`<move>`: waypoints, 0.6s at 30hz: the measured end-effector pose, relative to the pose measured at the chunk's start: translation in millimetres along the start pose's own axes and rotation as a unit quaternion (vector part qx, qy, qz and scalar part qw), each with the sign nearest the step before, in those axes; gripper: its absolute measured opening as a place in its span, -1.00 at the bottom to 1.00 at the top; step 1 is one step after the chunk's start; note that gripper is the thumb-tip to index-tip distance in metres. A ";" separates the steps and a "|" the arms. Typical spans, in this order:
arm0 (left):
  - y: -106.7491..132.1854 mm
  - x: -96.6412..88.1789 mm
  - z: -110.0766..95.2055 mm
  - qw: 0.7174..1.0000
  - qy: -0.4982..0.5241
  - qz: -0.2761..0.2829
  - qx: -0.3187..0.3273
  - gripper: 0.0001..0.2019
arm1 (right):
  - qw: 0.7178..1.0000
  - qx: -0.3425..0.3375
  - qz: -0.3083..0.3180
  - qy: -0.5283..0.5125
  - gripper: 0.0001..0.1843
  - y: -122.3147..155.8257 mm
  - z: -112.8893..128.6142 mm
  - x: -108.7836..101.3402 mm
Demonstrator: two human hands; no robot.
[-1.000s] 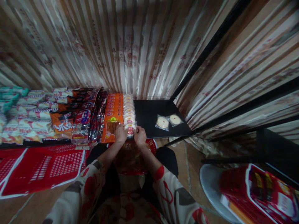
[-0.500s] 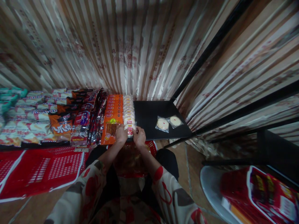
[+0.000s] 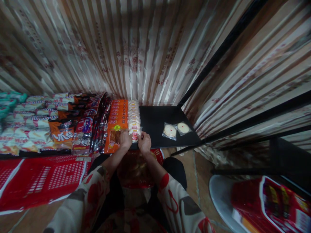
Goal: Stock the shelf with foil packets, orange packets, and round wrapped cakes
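Observation:
At the front end of a row of white round wrapped cakes [image 3: 133, 113], my left hand [image 3: 125, 139] and my right hand [image 3: 144, 141] pinch one clear-wrapped cake [image 3: 134, 135] from both sides. It has a red and white label. The fingers of both hands are closed on its edges. Directly left of the row lie overlapping orange snack packets [image 3: 117, 116], which my left hand partly overlaps. Two more flat round cakes in clear wrappers, a nearer one [image 3: 169, 131] and a farther one [image 3: 183, 128], lie to the right on the black shelf [image 3: 157, 116].
Dark red packets [image 3: 82, 129], orange and black bags [image 3: 62, 132] and white packets [image 3: 26, 136] fill the shelf's left. Red baskets [image 3: 65, 174] stand below. A black frame bar [image 3: 213, 64] rises at right, near a grey basin [image 3: 218, 191]. Striped curtain [image 3: 145, 48] hangs behind.
Both hands stay at the front cake, with barely any movement. The view has shifted slightly, so the shelf sits a little lower.

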State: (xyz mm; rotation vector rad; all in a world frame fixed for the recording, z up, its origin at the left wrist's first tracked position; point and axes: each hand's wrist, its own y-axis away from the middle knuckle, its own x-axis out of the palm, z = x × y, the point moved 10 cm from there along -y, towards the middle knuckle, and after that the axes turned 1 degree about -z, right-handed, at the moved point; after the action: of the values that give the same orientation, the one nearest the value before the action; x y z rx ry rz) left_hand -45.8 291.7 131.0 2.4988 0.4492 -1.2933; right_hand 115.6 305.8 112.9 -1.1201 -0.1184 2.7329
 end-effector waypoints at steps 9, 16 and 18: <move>-6.8 -1.0 -1.9 1.000 0.006 -0.007 0.007 -0.74 | 1.000 -0.012 0.008 0.002 -0.72 -5.6 3.6 3.4; -11.7 0.0 0.3 1.000 0.015 -0.007 -0.001 -0.74 | 1.000 -0.009 0.007 0.001 -0.72 -10.6 6.2 3.8; -13.4 0.0 0.3 1.000 0.013 -0.010 -0.001 -0.74 | 1.000 -0.012 0.011 0.002 -0.72 -12.4 6.4 5.4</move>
State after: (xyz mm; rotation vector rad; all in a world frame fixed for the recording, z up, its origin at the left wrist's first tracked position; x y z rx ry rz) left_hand -51.4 303.7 129.4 2.5183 0.4824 -1.2698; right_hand 109.1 319.0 115.6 -1.1412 -0.1385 2.7553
